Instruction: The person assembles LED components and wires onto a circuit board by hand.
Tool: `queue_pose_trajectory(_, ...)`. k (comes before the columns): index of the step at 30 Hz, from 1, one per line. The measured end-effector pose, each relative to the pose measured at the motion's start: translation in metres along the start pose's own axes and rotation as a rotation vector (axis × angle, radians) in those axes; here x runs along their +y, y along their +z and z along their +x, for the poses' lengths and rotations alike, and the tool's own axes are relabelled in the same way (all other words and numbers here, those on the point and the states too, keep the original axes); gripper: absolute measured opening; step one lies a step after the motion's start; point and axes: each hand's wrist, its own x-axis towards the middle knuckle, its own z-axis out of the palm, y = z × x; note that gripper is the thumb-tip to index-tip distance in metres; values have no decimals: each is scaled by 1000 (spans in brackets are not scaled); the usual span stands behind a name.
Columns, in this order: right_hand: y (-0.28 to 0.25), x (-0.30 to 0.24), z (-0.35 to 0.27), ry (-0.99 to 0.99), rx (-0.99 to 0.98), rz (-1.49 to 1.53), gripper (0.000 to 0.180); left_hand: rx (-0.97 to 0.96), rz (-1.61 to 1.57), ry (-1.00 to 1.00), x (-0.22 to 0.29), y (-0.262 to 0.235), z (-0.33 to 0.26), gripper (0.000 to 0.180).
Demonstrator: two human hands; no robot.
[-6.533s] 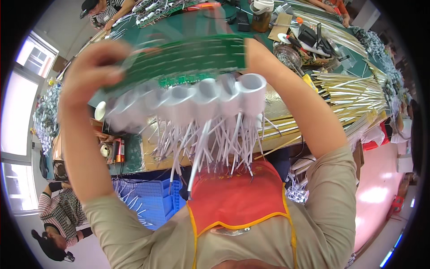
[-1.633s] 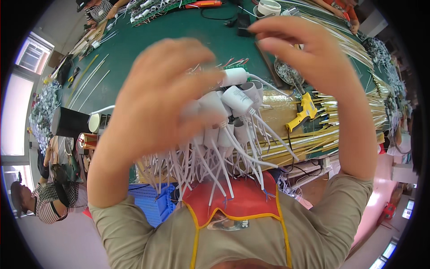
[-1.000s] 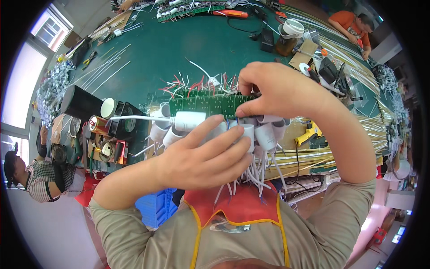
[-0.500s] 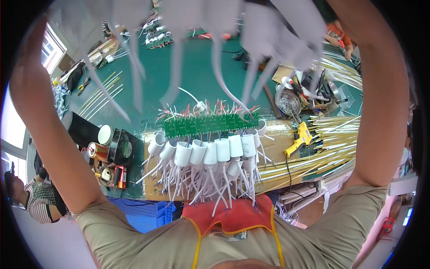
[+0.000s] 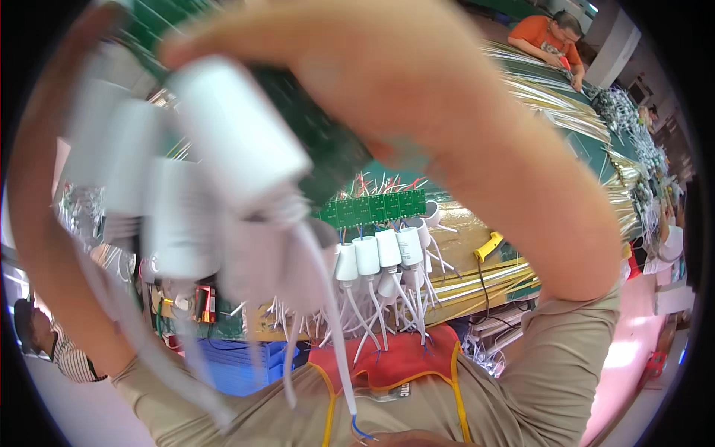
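Close up, my right hand [image 5: 328, 45] curls over a blurred green circuit board strip [image 5: 313, 127], holding it raised over the bench. White cylindrical housings [image 5: 238, 134] with trailing white wires hang from the raised strip. My left hand [image 5: 71, 67] is up at the far left, beside the hanging housings; motion smears its fingers, so their grip is unclear. Below, a second green circuit board strip [image 5: 380, 207] lies on the bench with its own white housings [image 5: 366, 255] along its near side. The raised housings hide that strip's left part.
A yellow glue gun handle [image 5: 488, 246] sits right of the lower strip, partly behind my right arm. Long thin yellow and white strips [image 5: 477, 281] lie along the bench's right side. A person in orange [image 5: 547, 41] works at the far right. A blue crate [image 5: 242, 365] stands below the bench edge.
The raised strip and its housings have come nearer and swung left and down. My right hand has swung in from the upper right across the middle. The view has turned somewhat to the right.
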Motion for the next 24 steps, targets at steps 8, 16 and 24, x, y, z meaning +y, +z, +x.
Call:
queue_pose_trajectory(8,67,96,-35,258,236,219,34,-199,-974,-332,-80,152,-48,66)
queue_pose_trajectory(16,59,80,-51,255,213,85,33,467,-247,-27,-33,122,-40,48)
queue_pose_trajectory(24,52,80,-51,131,314,91,33,-3,-74,-42,-8,70,-40,39)
